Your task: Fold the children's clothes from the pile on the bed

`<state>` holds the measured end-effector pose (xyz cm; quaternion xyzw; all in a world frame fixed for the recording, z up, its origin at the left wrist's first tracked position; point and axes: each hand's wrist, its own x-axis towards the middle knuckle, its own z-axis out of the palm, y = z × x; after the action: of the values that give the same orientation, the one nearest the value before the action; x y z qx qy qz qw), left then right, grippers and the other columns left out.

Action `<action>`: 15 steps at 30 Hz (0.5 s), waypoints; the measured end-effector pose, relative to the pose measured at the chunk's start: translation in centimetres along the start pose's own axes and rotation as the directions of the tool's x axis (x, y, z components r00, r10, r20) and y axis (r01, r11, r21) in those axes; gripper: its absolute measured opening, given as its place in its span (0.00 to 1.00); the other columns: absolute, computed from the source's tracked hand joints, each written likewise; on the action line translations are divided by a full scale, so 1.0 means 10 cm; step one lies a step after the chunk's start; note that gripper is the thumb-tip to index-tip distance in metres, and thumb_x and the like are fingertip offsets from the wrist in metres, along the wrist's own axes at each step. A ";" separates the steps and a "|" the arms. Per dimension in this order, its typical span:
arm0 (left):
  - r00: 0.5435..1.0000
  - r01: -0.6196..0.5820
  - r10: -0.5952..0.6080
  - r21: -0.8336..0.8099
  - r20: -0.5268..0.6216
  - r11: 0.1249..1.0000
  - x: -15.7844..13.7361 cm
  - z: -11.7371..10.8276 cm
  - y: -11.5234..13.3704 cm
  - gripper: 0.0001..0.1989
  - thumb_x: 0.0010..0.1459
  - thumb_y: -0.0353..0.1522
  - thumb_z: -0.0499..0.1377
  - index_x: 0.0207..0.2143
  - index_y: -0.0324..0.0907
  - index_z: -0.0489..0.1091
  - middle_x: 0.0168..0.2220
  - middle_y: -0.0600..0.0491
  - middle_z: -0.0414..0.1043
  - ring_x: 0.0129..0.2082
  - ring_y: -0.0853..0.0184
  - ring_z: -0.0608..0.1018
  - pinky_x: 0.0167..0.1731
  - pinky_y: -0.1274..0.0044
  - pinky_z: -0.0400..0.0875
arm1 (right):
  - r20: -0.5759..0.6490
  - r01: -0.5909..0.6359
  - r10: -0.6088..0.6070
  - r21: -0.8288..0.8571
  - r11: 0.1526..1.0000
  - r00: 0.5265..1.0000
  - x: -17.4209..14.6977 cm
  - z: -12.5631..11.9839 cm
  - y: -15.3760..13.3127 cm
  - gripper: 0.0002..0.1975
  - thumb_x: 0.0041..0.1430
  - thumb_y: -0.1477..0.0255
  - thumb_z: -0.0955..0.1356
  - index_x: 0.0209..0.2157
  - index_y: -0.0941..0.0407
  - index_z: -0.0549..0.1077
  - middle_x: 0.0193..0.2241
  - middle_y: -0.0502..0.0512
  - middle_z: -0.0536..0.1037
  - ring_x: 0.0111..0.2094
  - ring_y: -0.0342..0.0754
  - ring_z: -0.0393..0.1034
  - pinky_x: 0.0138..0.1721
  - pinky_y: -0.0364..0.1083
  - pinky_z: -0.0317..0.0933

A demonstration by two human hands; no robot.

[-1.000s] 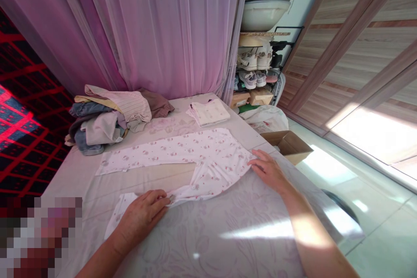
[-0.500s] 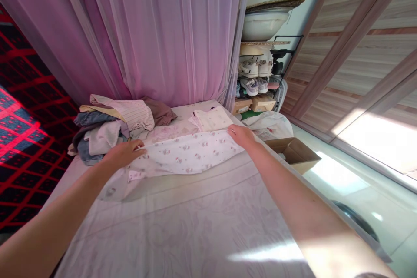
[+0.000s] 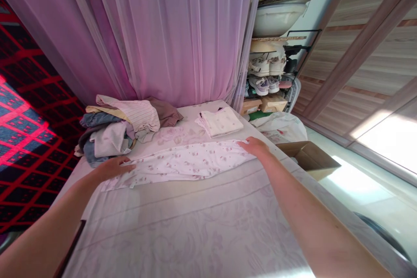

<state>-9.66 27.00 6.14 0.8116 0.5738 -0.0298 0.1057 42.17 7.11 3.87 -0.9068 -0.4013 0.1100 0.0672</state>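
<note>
A long white garment [image 3: 192,161] with a small scattered print lies lengthwise across the bed, folded into a narrow strip. At its left end my left hand [image 3: 114,169] rests on the cloth, thumb and fingers apart. My right hand [image 3: 257,147] pinches the upper right end of the garment between thumb and fingers. Just beyond the strip, near my right hand, sits a small stack of folded pale clothes [image 3: 223,122]. Past my left hand is a loose heap of clothes [image 3: 110,132], with striped, denim, grey and brown pieces.
The bed [image 3: 189,230] has a pale floral sheet. Purple curtains [image 3: 176,34] hang behind it. To the right stand a shoe rack [image 3: 270,76] topped by a white basin [image 3: 280,18], a white plastic bag [image 3: 283,126], an open cardboard box [image 3: 309,156] and a wooden wardrobe [image 3: 361,56].
The garment now lies flatter and straighter, its trailing left end laid out on the sheet. My left fingers have spread from their pinch. The view has shifted, so the surroundings appear further right.
</note>
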 end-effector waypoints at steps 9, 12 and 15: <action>0.915 0.403 -0.403 0.004 -0.004 0.915 -0.45 0.10 -0.15 0.36 0.53 0.56 0.47 0.46 0.36 0.70 0.49 0.35 0.72 0.49 0.47 0.75 0.42 0.65 0.69 | 0.078 0.014 -0.020 0.074 0.997 0.997 -0.08 0.13 0.22 0.26 0.54 0.48 0.64 0.38 0.56 0.76 0.37 0.63 0.79 0.38 0.57 0.74 0.35 0.49 0.64; 0.907 0.421 -0.422 -0.046 -0.009 0.906 -0.52 0.18 -0.09 0.31 0.48 0.56 0.53 0.40 0.38 0.72 0.47 0.36 0.73 0.48 0.46 0.75 0.41 0.65 0.69 | -0.009 0.035 -0.034 0.221 0.975 0.999 -0.14 0.22 0.19 0.25 0.55 0.52 0.64 0.42 0.58 0.75 0.35 0.63 0.79 0.35 0.54 0.74 0.33 0.47 0.64; 0.917 0.375 -0.392 -0.186 -0.069 0.908 -0.51 0.24 0.02 0.20 0.47 0.47 0.57 0.33 0.41 0.72 0.44 0.39 0.76 0.47 0.47 0.75 0.41 0.65 0.69 | -0.081 0.077 -0.058 0.258 0.963 0.995 -0.17 0.24 0.12 0.22 0.54 0.56 0.67 0.43 0.58 0.75 0.35 0.61 0.80 0.34 0.52 0.74 0.32 0.45 0.63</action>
<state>-11.04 21.73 4.74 0.6714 0.7273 0.0416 0.1361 41.29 5.17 1.54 -0.8792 -0.4115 0.1266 0.2039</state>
